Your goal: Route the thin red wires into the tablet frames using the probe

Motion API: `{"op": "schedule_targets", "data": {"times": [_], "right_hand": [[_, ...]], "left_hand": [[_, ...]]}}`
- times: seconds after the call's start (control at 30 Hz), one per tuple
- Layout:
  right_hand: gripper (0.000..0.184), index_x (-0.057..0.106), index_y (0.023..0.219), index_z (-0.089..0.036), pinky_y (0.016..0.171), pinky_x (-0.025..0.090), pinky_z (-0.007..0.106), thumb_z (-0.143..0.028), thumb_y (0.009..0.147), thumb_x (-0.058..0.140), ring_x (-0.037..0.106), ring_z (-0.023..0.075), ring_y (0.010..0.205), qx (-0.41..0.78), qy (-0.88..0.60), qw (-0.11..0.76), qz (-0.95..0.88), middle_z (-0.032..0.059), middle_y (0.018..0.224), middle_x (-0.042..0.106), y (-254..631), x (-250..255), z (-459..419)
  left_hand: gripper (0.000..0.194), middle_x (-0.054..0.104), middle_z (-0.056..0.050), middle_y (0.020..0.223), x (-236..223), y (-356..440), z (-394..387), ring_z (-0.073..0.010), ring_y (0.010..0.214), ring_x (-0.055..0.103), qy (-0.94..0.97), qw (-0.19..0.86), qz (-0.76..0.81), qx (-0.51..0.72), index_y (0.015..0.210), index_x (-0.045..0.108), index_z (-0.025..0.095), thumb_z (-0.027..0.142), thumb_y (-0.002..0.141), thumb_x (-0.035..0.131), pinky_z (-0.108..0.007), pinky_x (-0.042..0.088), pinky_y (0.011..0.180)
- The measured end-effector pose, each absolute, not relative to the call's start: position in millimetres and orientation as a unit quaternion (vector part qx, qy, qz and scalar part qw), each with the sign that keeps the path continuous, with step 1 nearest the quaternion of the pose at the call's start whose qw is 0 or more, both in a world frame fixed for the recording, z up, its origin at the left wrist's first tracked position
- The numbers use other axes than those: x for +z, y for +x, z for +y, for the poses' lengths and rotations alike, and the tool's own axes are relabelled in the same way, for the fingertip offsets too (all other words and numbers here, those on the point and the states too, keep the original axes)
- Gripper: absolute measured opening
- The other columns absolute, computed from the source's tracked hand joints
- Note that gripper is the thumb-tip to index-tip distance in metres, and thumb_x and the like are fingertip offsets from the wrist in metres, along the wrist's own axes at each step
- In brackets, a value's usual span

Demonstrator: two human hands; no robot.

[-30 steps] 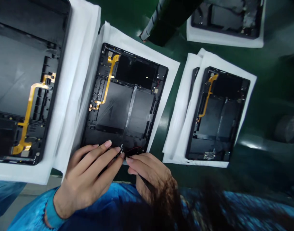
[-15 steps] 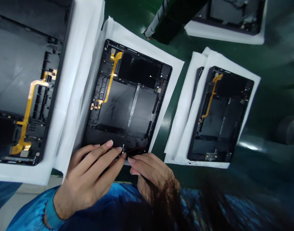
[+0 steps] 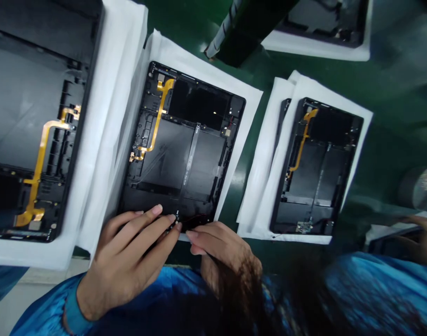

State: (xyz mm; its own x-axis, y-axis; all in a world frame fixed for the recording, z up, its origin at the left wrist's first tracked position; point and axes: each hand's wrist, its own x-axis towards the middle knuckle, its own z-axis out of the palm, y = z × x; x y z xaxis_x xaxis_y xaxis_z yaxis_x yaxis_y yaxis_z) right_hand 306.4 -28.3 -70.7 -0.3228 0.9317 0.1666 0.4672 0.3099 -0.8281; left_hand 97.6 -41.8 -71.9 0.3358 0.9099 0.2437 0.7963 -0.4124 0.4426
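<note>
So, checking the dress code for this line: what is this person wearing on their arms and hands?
The left hand and right hand are bare, with no gloves or rings showing. The arms are covered by glossy blue sleeves. The left one ends in a matt blue wrist cuff; the right wrist is hidden.

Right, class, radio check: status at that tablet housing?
Left hand, right hand at black tablet housing lower edge. Fingertips by red wire. Dark hair over right hand.

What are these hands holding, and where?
The left hand and right hand touch the lower edge of the black tablet housing; any pinched part cannot be told.
</note>
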Motion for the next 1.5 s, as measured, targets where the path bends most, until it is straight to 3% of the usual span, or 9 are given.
{"op": "schedule_targets", "data": {"times": [0.17,0.33,0.6,0.77,0.87,0.97,1.13,1.37,1.5], "right_hand": [[0.045,0.069,0.121,-0.023,0.066,0.07,0.036,0.001,0.083,0.065,0.078,0.0225,0.079,0.352,-0.466,0.344,-0.735,0.0067,0.095,0.082,307,-70,-28],[0.044,0.069,0.122,-0.021,0.068,0.07,0.036,0.0,0.083,0.065,0.077,0.0221,0.08,0.351,-0.46,0.342,-0.74,0.0092,0.097,0.081,307,-71,-27],[0.041,0.07,0.117,-0.016,0.066,0.067,0.032,0.005,0.083,0.062,0.074,0.0187,0.08,0.34,-0.454,0.363,-0.74,0.0102,0.094,0.079,302,-69,-25],[0.039,0.069,0.116,-0.017,0.069,0.067,0.031,0.003,0.083,0.064,0.072,0.0177,0.078,0.358,-0.46,0.346,-0.735,0.0077,0.092,0.078,300,-66,-22],[0.04,0.068,0.117,-0.019,0.07,0.068,0.032,0.001,0.082,0.066,0.072,0.0179,0.078,0.375,-0.453,0.349,-0.73,0.006,0.092,0.078,302,-67,-21],[0.04,0.068,0.12,-0.02,0.07,0.069,0.034,-0.002,0.084,0.066,0.073,0.0197,0.079,0.362,-0.446,0.352,-0.739,0.0065,0.094,0.079,304,-69,-22],[0.032,0.072,0.112,-0.024,0.067,0.068,0.036,-0.005,0.088,0.065,0.074,0.0208,0.075,0.383,-0.483,0.361,-0.7,0.0035,0.088,0.079,302,-65,-17],[0.022,0.075,0.104,-0.021,0.07,0.064,0.029,-0.006,0.09,0.065,0.073,0.0165,0.077,0.433,-0.465,0.374,-0.676,0.0038,0.084,0.077,304,-60,2],[0.022,0.075,0.105,-0.019,0.073,0.063,0.03,-0.006,0.092,0.062,0.073,0.0164,0.08,0.462,-0.449,0.393,-0.656,0.004,0.082,0.076,307,-65,2]], "left_hand": [[0.037,0.049,0.013,0.144,-73,94,-43,-0.0122,0.144,0.043,0.847,0.028,0.509,0.149,0.119,0.067,0.03,0.032,0.106,0.033,-0.038,0.055,0.115],[0.034,0.05,0.013,0.142,-71,93,-42,-0.013,0.141,0.047,0.848,0.033,0.506,0.153,0.119,0.068,0.032,0.034,0.103,0.038,-0.034,0.062,0.1],[0.031,0.05,0.015,0.142,-69,95,-39,-0.0093,0.134,0.053,0.824,0.095,0.523,0.197,0.12,0.067,0.03,0.03,0.107,0.038,-0.031,0.064,0.096],[0.037,0.049,0.009,0.143,-80,94,-48,-0.0218,0.146,0.041,0.83,0.088,0.511,0.205,0.125,0.065,0.032,0.032,0.111,0.03,-0.055,0.063,0.103],[0.042,0.05,0.007,0.141,-87,92,-55,-0.0244,0.146,0.041,0.818,0.128,0.521,0.208,0.125,0.066,0.034,0.037,0.114,0.026,-0.065,0.058,0.103],[0.041,0.05,0.01,0.141,-89,93,-57,-0.0236,0.145,0.043,0.813,0.123,0.533,0.199,0.123,0.068,0.036,0.042,0.114,0.028,-0.065,0.06,0.099],[0.031,0.049,0.009,0.142,-86,94,-55,-0.0206,0.143,0.046,0.819,0.1,0.525,0.211,0.129,0.065,0.035,0.034,0.112,0.039,-0.062,0.061,0.094],[0.041,0.051,0.006,0.141,-92,91,-63,-0.0265,0.14,0.048,0.81,0.152,0.54,0.172,0.124,0.068,0.033,0.042,0.114,0.028,-0.07,0.057,0.093],[0.039,0.049,0.006,0.144,-101,87,-74,-0.0293,0.146,0.041,0.802,0.174,0.553,0.147,0.121,0.069,0.035,0.05,0.114,0.034,-0.074,0.054,0.101]]}}
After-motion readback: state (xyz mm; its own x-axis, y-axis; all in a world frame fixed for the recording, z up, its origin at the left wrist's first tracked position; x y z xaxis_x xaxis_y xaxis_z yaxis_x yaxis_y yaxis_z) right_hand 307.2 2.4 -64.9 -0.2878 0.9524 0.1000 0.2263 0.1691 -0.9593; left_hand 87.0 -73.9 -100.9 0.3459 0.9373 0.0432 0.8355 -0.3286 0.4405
